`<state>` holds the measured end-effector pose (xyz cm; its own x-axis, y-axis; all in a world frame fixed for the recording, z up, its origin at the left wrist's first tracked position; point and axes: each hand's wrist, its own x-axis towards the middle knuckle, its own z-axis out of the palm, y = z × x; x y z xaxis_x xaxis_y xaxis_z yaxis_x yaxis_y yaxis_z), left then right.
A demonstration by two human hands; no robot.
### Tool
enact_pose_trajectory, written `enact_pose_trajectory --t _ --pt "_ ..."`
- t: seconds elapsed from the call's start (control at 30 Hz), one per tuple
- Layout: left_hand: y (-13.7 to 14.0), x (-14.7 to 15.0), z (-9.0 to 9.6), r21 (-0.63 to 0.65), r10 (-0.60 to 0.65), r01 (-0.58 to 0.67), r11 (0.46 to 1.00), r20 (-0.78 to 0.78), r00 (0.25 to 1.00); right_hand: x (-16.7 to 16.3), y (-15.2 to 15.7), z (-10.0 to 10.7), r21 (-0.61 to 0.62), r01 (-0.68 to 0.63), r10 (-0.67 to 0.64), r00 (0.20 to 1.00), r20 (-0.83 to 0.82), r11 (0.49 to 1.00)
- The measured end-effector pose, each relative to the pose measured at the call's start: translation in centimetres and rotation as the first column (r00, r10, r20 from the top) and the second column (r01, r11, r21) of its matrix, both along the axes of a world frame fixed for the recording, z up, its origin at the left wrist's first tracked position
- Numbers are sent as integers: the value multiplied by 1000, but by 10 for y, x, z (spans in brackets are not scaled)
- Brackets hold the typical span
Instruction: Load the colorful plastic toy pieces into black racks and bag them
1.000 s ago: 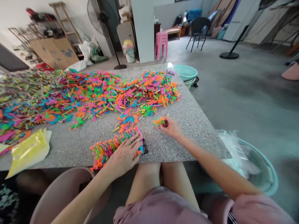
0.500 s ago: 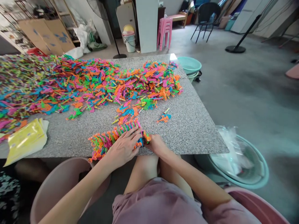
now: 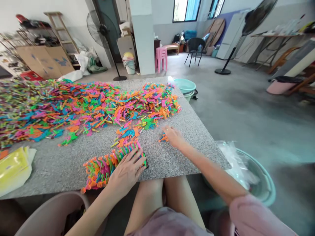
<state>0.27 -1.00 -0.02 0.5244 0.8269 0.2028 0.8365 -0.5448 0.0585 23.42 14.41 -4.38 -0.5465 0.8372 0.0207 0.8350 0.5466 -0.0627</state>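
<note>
Row of multicoloured plastic toy pistols (image 3: 104, 166) stands along near edge of surface (image 3: 172, 160), black rack (image 3: 146, 161) showing at right end. Left hand (image 3: 126, 168) lies across row's right part; fingers extended, clamping cannot be told. Right hand (image 3: 173, 136) at loose orange-and-blue pieces (image 3: 163, 138); fingers' closure cannot be told. Apparent step: pickup, row steadied. Next move likely calls for secure pinch. Beyond: large pile (image 3: 128, 105).
</note>
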Motion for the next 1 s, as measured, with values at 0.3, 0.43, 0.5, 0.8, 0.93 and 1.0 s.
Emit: enact_pose_trajectory --t 0.3,0.43,0.5,0.8,0.93,1.0 --pt "-4 -7 8 -57 -25 25 998 3 1000 11 31 -27 -98 -229 215 967 -133 968" --pt "-5 -6 13 -80 -13 11 997 -20 1000 -37 -23 -48 -434 -251 -99 764 -638 865" --pt "-5 -4 15 -83 -11 7 997 -47 999 -60 -38 -55 -497 -307 -184 672 -717 812" --pt "-4 -1 16 -67 -2 -4 998 -92 996 -82 -28 -42 -275 -427 243 822 -515 861" --pt "-3 -2 16 -19 0 -2 1000 -113 994 -90 -32 -35 -233 -425 279 835 -474 875" --pt "-5 -2 15 31 -42 46 998 -114 993 -86 -40 -36 -224 -416 253 816 -519 881"
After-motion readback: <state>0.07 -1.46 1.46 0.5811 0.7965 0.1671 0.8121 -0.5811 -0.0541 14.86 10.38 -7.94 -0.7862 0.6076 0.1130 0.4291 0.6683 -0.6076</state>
